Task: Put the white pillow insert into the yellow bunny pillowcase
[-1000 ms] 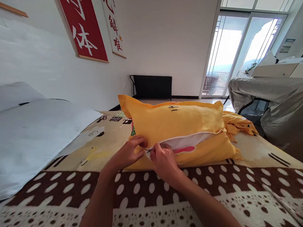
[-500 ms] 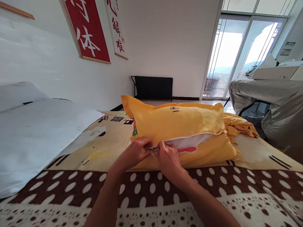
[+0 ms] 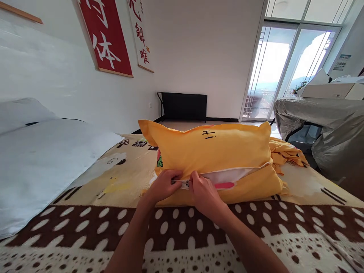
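A yellow pillowcase [image 3: 216, 151] lies on the patterned blanket [image 3: 182, 235] with a white pillow [image 3: 227, 176] showing through its open zipper slit along the near side. My left hand [image 3: 165, 185] pinches the yellow fabric at the slit's left end. My right hand [image 3: 203, 191] is closed just to the right of it, fingers pinched on the zipper pull [image 3: 184, 183] at the opening. Both hands touch the pillowcase and almost meet.
A white duvet [image 3: 42, 163] lies at the left. More crumpled yellow cloth [image 3: 287, 153] sits behind the pillow at the right. A grey-covered piece of furniture [image 3: 327, 125] stands at the right, a black rack [image 3: 184, 106] by the far wall, glass doors [image 3: 278, 68] beyond.
Both hands have shifted slightly right along the slit, and the pillow's top has risen a little. The open gap looks a bit shorter at its left end.
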Demonstrator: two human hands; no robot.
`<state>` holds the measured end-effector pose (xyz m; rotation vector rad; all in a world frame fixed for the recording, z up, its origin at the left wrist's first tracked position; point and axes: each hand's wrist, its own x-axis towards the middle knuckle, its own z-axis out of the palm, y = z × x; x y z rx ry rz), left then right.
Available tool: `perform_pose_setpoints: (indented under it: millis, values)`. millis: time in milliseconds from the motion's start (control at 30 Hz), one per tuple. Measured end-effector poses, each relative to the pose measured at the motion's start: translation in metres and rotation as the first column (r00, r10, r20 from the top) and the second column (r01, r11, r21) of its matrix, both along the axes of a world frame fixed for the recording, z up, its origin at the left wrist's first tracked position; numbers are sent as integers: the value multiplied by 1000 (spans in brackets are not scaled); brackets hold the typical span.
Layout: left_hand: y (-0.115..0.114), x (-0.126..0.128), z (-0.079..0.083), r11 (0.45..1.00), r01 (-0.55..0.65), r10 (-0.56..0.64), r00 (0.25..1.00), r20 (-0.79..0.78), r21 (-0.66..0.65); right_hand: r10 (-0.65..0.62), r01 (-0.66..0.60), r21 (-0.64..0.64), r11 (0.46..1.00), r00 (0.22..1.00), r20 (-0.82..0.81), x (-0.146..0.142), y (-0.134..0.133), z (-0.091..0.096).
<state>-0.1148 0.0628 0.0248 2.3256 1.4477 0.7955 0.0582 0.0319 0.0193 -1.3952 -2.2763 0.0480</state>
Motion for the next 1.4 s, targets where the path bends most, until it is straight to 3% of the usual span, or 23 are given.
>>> perform_pose_setpoints:
  millis: [100, 233, 500, 633, 900, 1100, 1300, 1400]
  values:
    - [-1, 0, -1, 1000, -9, 8, 1000, -27, -18, 8, -11, 69, 998, 999, 41, -2, 4, -4]
    - [2, -1, -4, 999, -14, 11, 999, -52, -41, 35, -40, 39, 998, 992, 122, -5, 7, -7]
    - [10, -5, -7, 997, 18, -21, 999, -32, -80, -98, 96, 21, 995, 983, 157, -7, 0, -7]
    - [10, -4, -6, 996, 21, -24, 999, -35, -90, -135, 124, 71, 990, 974, 182, 11, -4, -8]
    - [3, 4, -4, 998, 32, -38, 993, -110, -58, -91, 12, 364, 931, 975, 201, 55, -8, -21]
    - [0, 8, 0, 993, 72, -85, 984, -154, -89, -152, 105, 307, 946, 979, 134, 73, -2, -29]
    - [-7, 10, 5, 994, 66, -82, 977, -195, -85, -117, 55, 468, 882, 987, 106, 102, 2, -37]
    - [-12, 12, 10, 997, 33, -52, 959, -279, -72, -91, 82, 460, 884, 996, -1, 112, 0, -44]
